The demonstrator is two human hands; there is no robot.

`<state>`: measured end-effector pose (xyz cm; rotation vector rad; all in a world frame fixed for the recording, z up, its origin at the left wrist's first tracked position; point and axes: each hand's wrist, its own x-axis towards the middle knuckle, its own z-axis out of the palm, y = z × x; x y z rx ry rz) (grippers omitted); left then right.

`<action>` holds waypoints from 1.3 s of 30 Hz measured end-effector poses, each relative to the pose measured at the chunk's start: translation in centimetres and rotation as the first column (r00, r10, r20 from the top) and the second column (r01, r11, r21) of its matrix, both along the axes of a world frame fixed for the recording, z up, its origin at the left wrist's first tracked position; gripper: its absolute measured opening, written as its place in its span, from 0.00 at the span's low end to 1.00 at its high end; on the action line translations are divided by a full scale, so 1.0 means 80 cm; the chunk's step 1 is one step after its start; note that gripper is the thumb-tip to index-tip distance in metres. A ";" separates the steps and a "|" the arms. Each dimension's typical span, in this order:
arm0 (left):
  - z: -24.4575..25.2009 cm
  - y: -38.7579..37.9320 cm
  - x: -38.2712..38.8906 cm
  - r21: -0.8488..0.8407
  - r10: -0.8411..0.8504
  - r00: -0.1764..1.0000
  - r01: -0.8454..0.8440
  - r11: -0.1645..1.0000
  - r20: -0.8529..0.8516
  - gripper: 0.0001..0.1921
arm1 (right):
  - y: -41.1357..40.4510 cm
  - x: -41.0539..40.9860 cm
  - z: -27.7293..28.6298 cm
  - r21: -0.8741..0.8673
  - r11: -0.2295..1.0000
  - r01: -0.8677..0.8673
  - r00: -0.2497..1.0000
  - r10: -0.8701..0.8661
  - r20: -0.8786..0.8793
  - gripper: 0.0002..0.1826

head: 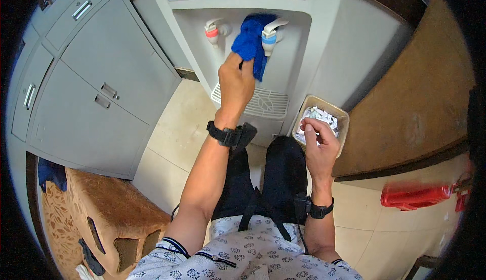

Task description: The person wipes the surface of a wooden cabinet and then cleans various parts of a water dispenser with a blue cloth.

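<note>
A blue cloth (246,39) is gripped by my left hand (236,80), inside the recess of a white water dispenser (296,63). The cloth lies against the recess's back wall, partly behind the tap with the blue ring (269,39). To the left of the cloth is the tap with the red ring (212,33). Below my left hand, a slatted drip tray (265,103) is partly covered by it. My right hand (322,143) hangs over a waste bin (341,128), fingers curled and thumb close to the fingertips; I see nothing held in it.
Grey metal cabinets (95,101) stand at the left. A brown fabric-covered piece of furniture (110,200) sits at the lower left. On the right are a brown wooden panel (414,101) and a red fire extinguisher (415,195) on the tiled floor (353,211).
</note>
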<state>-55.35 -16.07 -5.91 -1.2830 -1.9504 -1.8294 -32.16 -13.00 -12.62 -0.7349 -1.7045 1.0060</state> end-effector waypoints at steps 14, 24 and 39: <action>-0.094 -0.122 0.114 -0.384 -0.344 0.931 0.365 0.848 0.126 0.15 | -0.054 -0.050 -0.016 -0.306 0.864 -0.399 0.913 0.346 -0.215 0.30; -0.146 -0.136 0.061 -0.107 -0.136 0.675 0.307 0.946 0.726 0.17 | -0.030 -0.069 0.013 0.336 0.940 -0.057 0.995 0.025 0.099 0.24; -0.184 -0.104 0.005 0.438 -0.462 0.127 0.177 0.881 0.878 0.19 | -0.010 -0.278 -0.045 0.582 0.747 -0.322 0.887 0.023 0.462 0.14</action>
